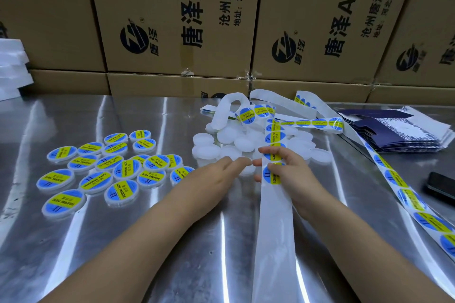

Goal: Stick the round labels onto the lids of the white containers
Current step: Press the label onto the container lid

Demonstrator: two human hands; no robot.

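A pile of plain white containers (231,141) lies at the table's middle. Several containers with blue-and-yellow round labels (105,170) lie spread to the left. A long white backing strip with round labels (274,140) runs from the pile down toward me. My right hand (288,174) pinches this strip beside a label (272,176), fingers curled around its edge. My left hand (216,174) reaches in with straight fingers, their tips touching a white container (247,170) in front of the pile. That container is partly hidden by both hands.
The metal table (147,241) is backed by a wall of cardboard boxes (177,19). More label strip (406,194) trails off to the right. Dark folded cartons (398,130) are stacked at the right, a black phone (440,186) lies at the right edge, and white foam (12,66) sits far left.
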